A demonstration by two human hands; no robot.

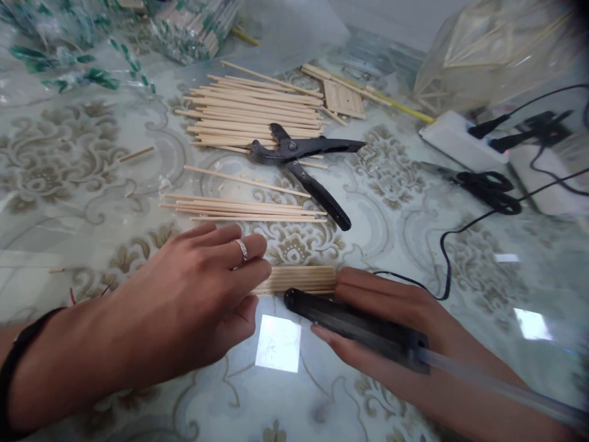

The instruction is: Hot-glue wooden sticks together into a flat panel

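Left hand [200, 282] holds slender wooden sticks [306, 278] side by side.

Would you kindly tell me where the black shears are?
In the head view, the shears lie above centre, partly over the lower right of the large stick pile.

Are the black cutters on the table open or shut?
Open. The cutters lie with their two handles spread wide apart, and a gap shows between the blades.

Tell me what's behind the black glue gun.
Beyond the glue gun, pale sticks lie side by side between the left hand and right hand. Whatever the glue gun directly covers is hidden.
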